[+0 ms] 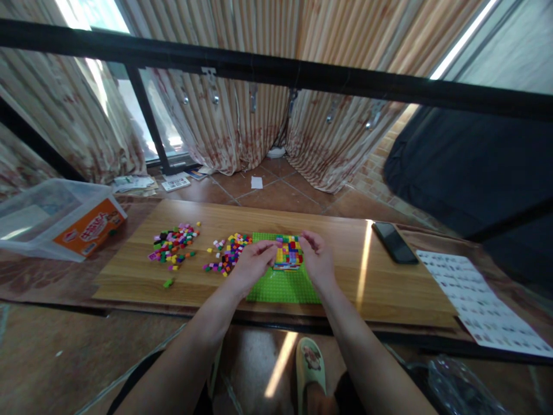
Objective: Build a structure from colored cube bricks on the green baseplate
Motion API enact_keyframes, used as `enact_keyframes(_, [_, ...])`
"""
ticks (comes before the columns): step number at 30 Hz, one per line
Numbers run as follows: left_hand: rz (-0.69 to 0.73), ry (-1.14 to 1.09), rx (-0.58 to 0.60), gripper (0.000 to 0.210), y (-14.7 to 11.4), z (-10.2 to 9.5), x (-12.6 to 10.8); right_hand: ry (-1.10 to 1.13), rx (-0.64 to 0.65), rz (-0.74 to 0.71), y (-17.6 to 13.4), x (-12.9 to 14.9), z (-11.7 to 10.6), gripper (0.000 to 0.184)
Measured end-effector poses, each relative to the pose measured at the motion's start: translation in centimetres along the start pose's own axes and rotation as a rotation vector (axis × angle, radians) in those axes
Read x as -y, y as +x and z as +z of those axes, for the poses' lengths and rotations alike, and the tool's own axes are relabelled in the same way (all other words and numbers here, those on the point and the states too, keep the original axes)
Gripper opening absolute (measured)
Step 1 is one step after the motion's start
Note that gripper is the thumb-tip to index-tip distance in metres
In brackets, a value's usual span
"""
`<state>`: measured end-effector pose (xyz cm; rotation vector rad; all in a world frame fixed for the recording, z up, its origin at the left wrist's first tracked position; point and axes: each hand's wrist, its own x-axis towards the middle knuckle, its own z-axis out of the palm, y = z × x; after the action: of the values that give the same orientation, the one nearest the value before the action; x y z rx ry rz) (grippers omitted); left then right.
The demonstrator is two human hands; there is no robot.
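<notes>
A green studded baseplate [283, 290] lies on the wooden board, carrying a low block structure [288, 259] of many-coloured toy bricks. My left hand [256, 262] is at the structure's left side, thumb and fingertips pinched together over its edge. Whatever sits in that pinch is too small to make out. On the opposite side, my right hand [318, 258] is closed with curled fingers against the structure's upper right edge. Just left of the plate is a heap of small loose bricks [233, 251], partly behind my left hand.
Another pile of loose bricks [175, 242] lies farther left, with a green brick [168, 283] in front. A clear plastic box [56, 222] stands at the left end. On the right are a phone [394, 242] and a printed sheet [475, 300]. A black bar [259, 60] crosses beyond the table.
</notes>
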<state>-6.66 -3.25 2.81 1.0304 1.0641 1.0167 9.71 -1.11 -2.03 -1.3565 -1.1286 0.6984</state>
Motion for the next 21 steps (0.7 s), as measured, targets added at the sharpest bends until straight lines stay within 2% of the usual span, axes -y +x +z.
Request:
enact_keyframes(7, [0.174,0.29,0.064,0.032,0.8,1.0,0.7,0.071,0.051,0.037,-0.1,-1.0,0.0,0.033])
enact_keyframes(11, [0.256,0.439,0.151,0.03,1.2,1.2,0.6,0.062,0.04,0.03,-0.2,-0.9,0.1,0.032])
enact_keyframes(16, [0.24,0.487,0.191,0.03,1.1,1.3,0.3,-0.064,0.046,-0.044,-0.5,0.1,0.0,0.029])
enact_keyframes(21, [0.132,0.345,0.212,0.039,0.8,1.3,0.1,-0.207,0.056,-0.077,-0.7,0.7,-0.1,0.032])
